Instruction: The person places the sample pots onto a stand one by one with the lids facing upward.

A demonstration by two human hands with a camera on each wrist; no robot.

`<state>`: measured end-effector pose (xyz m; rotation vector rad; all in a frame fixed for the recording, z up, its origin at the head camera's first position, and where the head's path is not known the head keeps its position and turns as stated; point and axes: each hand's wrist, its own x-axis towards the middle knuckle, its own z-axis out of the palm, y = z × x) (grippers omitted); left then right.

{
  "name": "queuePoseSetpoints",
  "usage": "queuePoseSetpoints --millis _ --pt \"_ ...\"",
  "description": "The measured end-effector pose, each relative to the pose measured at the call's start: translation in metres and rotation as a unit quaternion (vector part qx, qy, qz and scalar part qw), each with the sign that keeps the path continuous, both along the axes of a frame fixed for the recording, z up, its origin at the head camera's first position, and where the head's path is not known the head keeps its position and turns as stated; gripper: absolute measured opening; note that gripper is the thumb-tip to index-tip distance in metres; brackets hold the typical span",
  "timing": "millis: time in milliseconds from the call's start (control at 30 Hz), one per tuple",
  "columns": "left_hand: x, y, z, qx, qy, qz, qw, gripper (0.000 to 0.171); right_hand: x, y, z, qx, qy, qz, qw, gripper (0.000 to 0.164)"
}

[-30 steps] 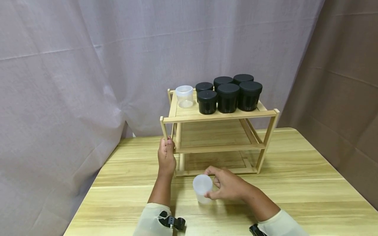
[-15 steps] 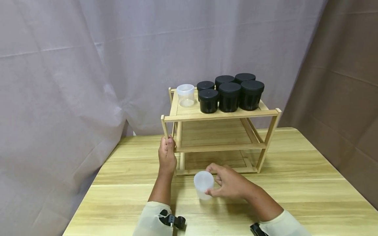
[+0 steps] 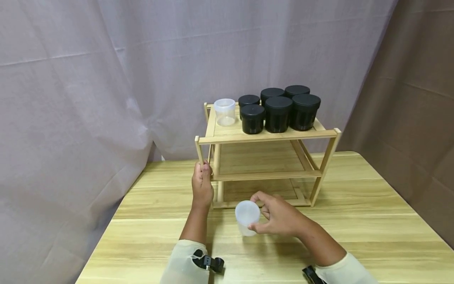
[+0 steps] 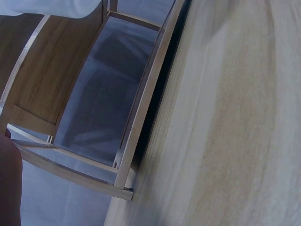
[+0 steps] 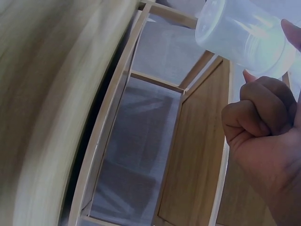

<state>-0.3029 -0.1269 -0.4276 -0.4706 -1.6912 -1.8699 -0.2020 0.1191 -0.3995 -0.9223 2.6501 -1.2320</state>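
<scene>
My left hand [image 3: 203,187] grips the front left post of a three-tier wooden rack [image 3: 264,175], just above the middle shelf's level; at the left wrist view's edge only a bit of that hand shows. In front of the rack, my right hand [image 3: 278,216] pinches a translucent plastic jar [image 3: 244,228] between thumb and index finger, the other fingers curled in. The right wrist view shows the jar [image 5: 235,35] held off the table, its wider lid end by the thumb. A similar translucent jar [image 3: 225,112] stands at the left of the top shelf.
Several black lidded jars [image 3: 278,114] stand close together on the top shelf, right of the clear one. The rack rests on a wooden table [image 3: 152,221]. Grey curtain [image 3: 106,86] hangs behind, brown curtain [image 3: 415,106] at the right.
The right hand and its jar have moved slightly forward and up, closer to the rack's lower front in the head view. The left hand keeps its grip on the post. The head view has shifted slightly.
</scene>
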Motion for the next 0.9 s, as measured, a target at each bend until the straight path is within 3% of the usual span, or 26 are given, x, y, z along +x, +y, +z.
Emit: queuePoseSetpoints --millis 467,700,900 --pt "-0.002 0.002 0.000 -0.002 -0.010 -0.004 0.9999 0.035 0.002 0.003 0.007 0.001 0.031 -0.014 0.999 0.054" --pt "-0.003 0.003 0.002 -0.001 -0.010 -0.001 0.9999 0.022 0.004 0.003 0.011 -0.006 0.032 -0.016 0.999 0.052" --pt "0.000 0.000 0.000 -0.005 -0.014 0.005 0.9999 0.033 0.006 0.002 0.012 0.005 0.043 -0.025 0.999 0.052"
